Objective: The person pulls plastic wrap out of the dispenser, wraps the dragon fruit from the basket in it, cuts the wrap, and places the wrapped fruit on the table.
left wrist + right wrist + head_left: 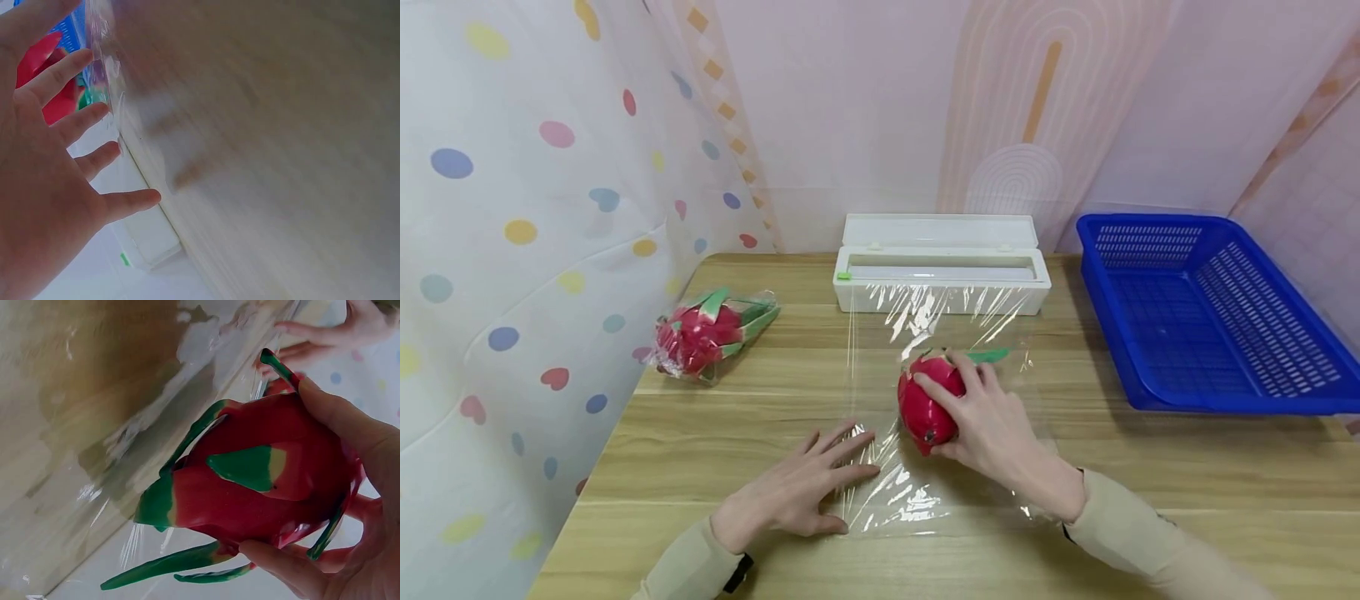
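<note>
My right hand [996,425] grips a red dragon fruit [922,410] with green-tipped scales, thumb and fingers curled round its sides. Under the fruit a sheet of clear cling film [917,504] stretches out from a white cling film dispenser [940,296]. In the right wrist view the fruit [262,469] shows its green scales, and whether it touches the film is unclear. My left hand [797,492] lies at the film's left edge with its fingers spread and holds nothing. The left wrist view shows the straight fingers [81,122] beside the film's edge.
On the table's left lies a second dragon fruit [703,337] wrapped in clear film. A blue plastic basket [1217,333] stands at the right. The dispenser's lid [940,229] is raised at the back. Patterned curtains [865,108] hang behind and at the sides.
</note>
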Action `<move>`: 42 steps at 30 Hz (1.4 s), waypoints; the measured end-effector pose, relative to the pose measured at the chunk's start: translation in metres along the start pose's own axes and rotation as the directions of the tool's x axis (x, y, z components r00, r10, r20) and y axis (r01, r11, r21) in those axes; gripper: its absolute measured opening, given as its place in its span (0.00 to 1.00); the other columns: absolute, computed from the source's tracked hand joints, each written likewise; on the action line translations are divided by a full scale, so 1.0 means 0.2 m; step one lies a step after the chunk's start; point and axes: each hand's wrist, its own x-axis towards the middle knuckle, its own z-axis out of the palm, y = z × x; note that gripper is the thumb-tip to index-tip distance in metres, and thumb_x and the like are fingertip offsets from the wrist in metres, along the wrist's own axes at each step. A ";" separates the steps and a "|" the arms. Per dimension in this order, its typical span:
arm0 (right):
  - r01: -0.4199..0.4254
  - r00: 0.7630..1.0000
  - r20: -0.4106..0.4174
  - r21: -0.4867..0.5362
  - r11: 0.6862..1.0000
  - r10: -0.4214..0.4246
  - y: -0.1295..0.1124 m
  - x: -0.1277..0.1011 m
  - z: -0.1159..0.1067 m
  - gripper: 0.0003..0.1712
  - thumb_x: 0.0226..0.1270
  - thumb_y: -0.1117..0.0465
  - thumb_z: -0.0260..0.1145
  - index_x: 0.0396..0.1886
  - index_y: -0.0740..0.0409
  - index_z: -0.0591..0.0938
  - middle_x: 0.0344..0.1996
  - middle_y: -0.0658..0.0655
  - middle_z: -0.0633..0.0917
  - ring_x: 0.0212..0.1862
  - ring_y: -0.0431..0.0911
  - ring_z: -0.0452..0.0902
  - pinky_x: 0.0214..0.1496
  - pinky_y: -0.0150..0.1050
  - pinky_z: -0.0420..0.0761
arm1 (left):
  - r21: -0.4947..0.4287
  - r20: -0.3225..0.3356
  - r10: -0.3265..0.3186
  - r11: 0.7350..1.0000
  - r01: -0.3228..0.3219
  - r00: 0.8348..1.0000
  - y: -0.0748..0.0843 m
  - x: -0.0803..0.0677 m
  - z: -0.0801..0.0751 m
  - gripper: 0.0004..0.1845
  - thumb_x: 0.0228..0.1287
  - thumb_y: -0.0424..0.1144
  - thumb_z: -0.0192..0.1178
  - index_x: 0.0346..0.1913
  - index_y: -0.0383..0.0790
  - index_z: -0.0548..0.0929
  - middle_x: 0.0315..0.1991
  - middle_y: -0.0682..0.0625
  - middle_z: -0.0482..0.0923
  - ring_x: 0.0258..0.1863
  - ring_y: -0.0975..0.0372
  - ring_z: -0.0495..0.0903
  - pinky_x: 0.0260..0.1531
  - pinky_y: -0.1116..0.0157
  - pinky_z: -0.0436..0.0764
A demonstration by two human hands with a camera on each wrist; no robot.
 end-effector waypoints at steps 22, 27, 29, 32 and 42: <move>0.219 0.963 0.135 0.116 0.969 -0.234 0.06 0.00 0.09 0.57 0.33 0.35 0.79 0.68 0.38 0.66 0.68 0.59 0.66 0.67 0.61 0.62 0.62 0.63 0.72 | -0.005 0.025 -0.025 1.000 0.025 0.999 0.00 0.00 0.01 0.35 0.52 0.56 0.68 0.64 0.55 0.72 0.74 0.45 0.55 0.74 0.44 0.50 0.62 0.33 0.61; 0.230 0.967 0.085 0.108 0.967 -0.240 0.08 0.00 0.11 0.55 0.34 0.32 0.77 0.67 0.37 0.68 0.65 0.60 0.69 0.63 0.61 0.67 0.55 0.59 0.79 | 0.007 0.027 -0.026 1.000 0.026 0.999 -0.01 0.00 0.01 0.36 0.51 0.57 0.67 0.65 0.55 0.72 0.74 0.45 0.55 0.74 0.44 0.49 0.63 0.33 0.61; 0.223 0.971 0.067 0.088 0.971 -0.230 0.07 0.00 0.12 0.54 0.34 0.30 0.76 0.66 0.37 0.69 0.63 0.60 0.70 0.61 0.60 0.68 0.54 0.57 0.80 | 0.013 0.027 -0.023 1.000 0.022 0.999 -0.01 0.00 0.01 0.36 0.51 0.57 0.67 0.65 0.55 0.72 0.74 0.44 0.55 0.74 0.44 0.49 0.63 0.33 0.61; 0.204 0.975 0.071 0.083 0.975 -0.210 0.07 0.00 0.12 0.54 0.34 0.29 0.75 0.66 0.36 0.69 0.61 0.58 0.71 0.59 0.58 0.68 0.56 0.56 0.78 | 0.020 0.025 -0.015 1.000 0.015 1.000 -0.01 0.00 0.01 0.36 0.51 0.57 0.67 0.65 0.55 0.72 0.74 0.44 0.55 0.74 0.44 0.49 0.62 0.33 0.61; 0.206 0.965 0.120 0.210 0.956 -0.234 0.12 0.01 0.06 0.52 0.37 0.37 0.78 0.66 0.38 0.70 0.64 0.59 0.70 0.63 0.59 0.68 0.58 0.61 0.75 | 0.002 0.032 -0.024 1.000 0.024 0.999 0.00 0.00 0.00 0.36 0.51 0.56 0.67 0.65 0.55 0.72 0.74 0.45 0.55 0.74 0.44 0.50 0.63 0.33 0.60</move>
